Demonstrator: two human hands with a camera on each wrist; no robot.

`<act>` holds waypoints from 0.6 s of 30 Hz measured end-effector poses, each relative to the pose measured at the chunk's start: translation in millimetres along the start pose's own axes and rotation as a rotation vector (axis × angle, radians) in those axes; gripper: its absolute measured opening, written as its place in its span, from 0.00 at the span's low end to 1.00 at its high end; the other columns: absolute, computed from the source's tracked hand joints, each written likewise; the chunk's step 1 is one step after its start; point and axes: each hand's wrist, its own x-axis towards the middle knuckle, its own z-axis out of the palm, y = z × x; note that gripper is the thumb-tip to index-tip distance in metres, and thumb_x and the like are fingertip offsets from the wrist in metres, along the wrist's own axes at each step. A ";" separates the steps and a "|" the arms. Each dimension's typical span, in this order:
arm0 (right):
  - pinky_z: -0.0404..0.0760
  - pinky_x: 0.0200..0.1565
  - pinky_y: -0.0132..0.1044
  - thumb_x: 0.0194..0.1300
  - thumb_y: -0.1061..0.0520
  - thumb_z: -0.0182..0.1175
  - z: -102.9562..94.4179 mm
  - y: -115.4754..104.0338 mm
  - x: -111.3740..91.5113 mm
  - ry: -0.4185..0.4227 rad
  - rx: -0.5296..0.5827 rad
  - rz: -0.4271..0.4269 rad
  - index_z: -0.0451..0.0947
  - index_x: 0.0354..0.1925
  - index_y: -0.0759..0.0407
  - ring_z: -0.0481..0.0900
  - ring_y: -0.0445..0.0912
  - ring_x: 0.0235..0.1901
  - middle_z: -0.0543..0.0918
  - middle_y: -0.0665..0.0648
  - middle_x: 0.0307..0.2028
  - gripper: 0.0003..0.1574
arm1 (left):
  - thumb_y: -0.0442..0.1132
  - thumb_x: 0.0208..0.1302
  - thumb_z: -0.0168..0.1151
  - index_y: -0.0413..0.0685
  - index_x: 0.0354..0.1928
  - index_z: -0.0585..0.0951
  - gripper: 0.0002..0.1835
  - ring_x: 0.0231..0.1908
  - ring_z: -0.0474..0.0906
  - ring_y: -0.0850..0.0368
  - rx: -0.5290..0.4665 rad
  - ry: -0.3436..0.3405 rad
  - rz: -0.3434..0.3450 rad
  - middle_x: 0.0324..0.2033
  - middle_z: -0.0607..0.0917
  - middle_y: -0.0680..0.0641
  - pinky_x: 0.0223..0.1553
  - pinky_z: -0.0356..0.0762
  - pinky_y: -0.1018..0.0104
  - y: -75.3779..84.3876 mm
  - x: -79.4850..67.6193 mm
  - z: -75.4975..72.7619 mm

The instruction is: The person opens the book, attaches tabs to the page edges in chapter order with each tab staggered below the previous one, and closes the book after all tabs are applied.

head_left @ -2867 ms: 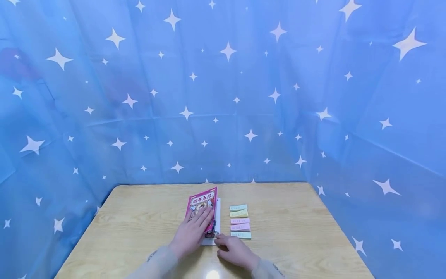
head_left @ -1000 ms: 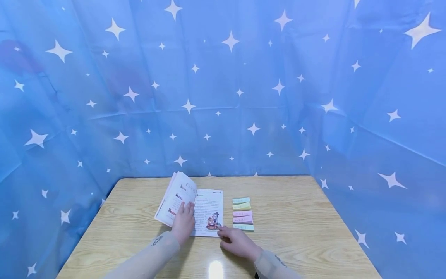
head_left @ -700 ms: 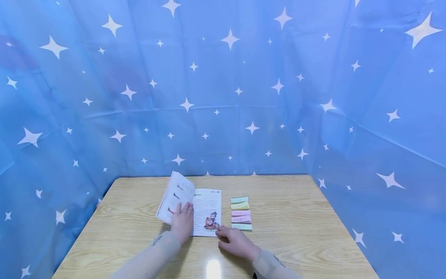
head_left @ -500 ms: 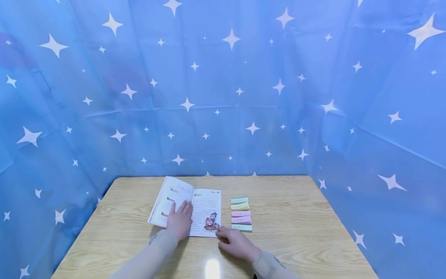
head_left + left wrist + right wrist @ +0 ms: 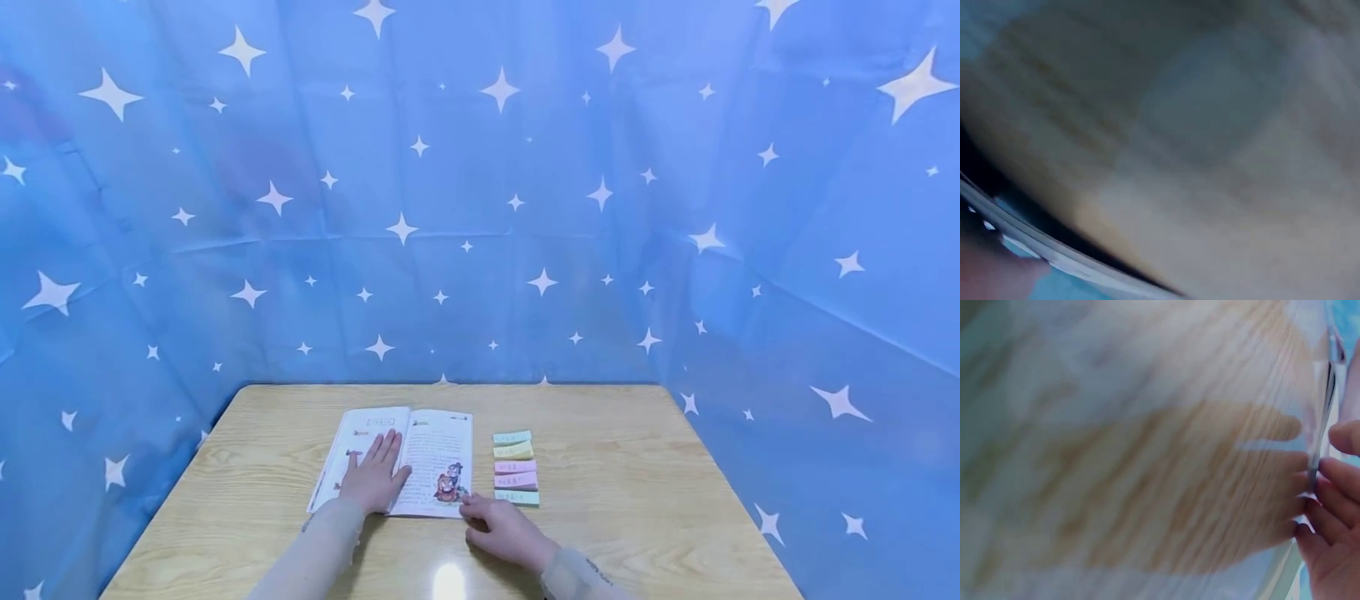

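An open book [image 5: 438, 446] lies on the wooden table in the head view, printed text and a cartoon figure on its right page. My left hand [image 5: 372, 479] rests flat on the left page beside the fold, fingers spread. At the lower right corner of the right page is my right hand [image 5: 510, 529], its fingertips touching the corner. In the right wrist view the right hand's fingers [image 5: 1335, 512] are loosely bent against the glossy table, with the thumb apart from them. The left wrist view is blurred and mostly shows table surface.
Several pastel sticky-note strips [image 5: 515, 468] with handwriting lie in a column to the right of the book. The wooden table [image 5: 622, 500] has rounded far corners. A blue curtain [image 5: 480, 192] with white stars hangs behind and along the sides.
The book has gone from nearly closed under its pink cover to lying open. My left hand moved left with the turned pages and flattened them. The right hand stayed at the corner.
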 end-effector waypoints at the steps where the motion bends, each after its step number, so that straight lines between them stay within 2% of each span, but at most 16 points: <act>1: 0.65 0.55 0.42 0.57 0.52 0.56 1.2 -0.1 -0.7 0.003 0.006 0.000 0.73 0.51 0.57 0.68 0.49 0.55 0.72 0.55 0.54 0.23 | 0.62 0.63 0.36 0.51 0.67 0.49 0.36 0.65 0.42 0.51 -0.025 -0.010 -0.004 0.67 0.49 0.51 0.58 0.34 0.37 -2.6 0.1 1.4; 5: 0.66 0.55 0.43 0.58 0.52 0.55 5.7 0.2 -2.4 0.018 0.010 -0.017 0.74 0.51 0.57 0.68 0.50 0.55 0.72 0.55 0.54 0.22 | 0.60 0.64 0.32 0.52 0.67 0.50 0.34 0.65 0.42 0.49 -0.112 -0.025 -0.031 0.66 0.49 0.50 0.57 0.32 0.37 -12.1 0.7 5.0; 9: 0.66 0.54 0.42 0.58 0.51 0.55 7.2 0.7 -1.8 0.022 0.010 -0.022 0.74 0.51 0.57 0.68 0.49 0.54 0.73 0.55 0.53 0.22 | 0.57 0.66 0.30 0.53 0.67 0.51 0.30 0.65 0.43 0.48 -0.138 -0.020 -0.064 0.66 0.51 0.50 0.58 0.32 0.38 -16.3 0.2 3.9; 18: 0.67 0.54 0.40 0.56 0.55 0.56 0.3 -0.9 2.2 0.038 0.003 -0.011 0.76 0.48 0.58 0.70 0.49 0.53 0.76 0.56 0.50 0.19 | 0.55 0.67 0.32 0.52 0.67 0.51 0.30 0.65 0.41 0.46 -0.141 -0.036 -0.081 0.66 0.50 0.48 0.58 0.30 0.37 -1.9 0.7 -3.0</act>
